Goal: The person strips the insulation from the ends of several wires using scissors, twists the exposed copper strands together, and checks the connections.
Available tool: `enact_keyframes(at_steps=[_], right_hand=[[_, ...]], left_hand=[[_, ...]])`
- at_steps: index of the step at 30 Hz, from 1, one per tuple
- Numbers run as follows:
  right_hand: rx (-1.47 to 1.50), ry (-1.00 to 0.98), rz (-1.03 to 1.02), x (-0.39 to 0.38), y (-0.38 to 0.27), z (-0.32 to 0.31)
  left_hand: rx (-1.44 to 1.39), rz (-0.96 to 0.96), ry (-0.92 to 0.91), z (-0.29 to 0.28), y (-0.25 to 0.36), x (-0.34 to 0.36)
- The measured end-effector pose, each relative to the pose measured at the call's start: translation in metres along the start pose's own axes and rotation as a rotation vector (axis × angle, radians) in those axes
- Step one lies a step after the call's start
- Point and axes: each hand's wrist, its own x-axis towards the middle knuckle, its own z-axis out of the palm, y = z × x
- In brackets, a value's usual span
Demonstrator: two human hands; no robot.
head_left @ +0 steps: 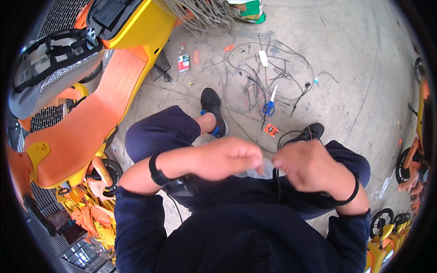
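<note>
My left hand (236, 159) is in the middle with its fingers curled and slightly blurred; what they hold, if anything, I cannot make out. My right hand (302, 164), just right of it, has curled fingers around a black cable (277, 186), which loops up over my right shoe and hangs down toward my lap. On the concrete floor (350, 63) beyond my feet lie blue-handled scissors (268, 107), tangled wires (252, 82), an orange card (271, 130), a white item (263, 58) and a plastic bottle (183, 63).
An orange and yellow scooter body (109, 86) carrying a grey basket (54, 82) stands close on my left, with more yellow and orange parts (91, 218) behind. Similar vehicles (382, 232) line the right. A wire bundle (195, 16) and a green sack (250, 11) are at the top.
</note>
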Motion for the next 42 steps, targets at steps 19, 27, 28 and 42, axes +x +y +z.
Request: enact_keyframes(at_steps=[19, 27, 28, 42], right_hand=[[0.108, -0.081, -0.119, -0.006, -0.025, -0.008], [0.005, -0.029, -0.169, -0.009, -0.028, -0.027], [0.000, -0.026, -0.172, -0.010, -0.028, -0.027], [-0.045, 0.137, 0.120, 0.012, 0.016, 0.007]], left_hand=[[0.148, -0.247, -0.041, -0.004, 0.037, -0.104], [0.298, -0.265, 0.095, -0.011, 0.061, -0.162], [0.305, -0.262, 0.096, -0.012, 0.061, -0.166], [-1.150, 0.959, 0.374, 0.033, 0.035, -0.022]])
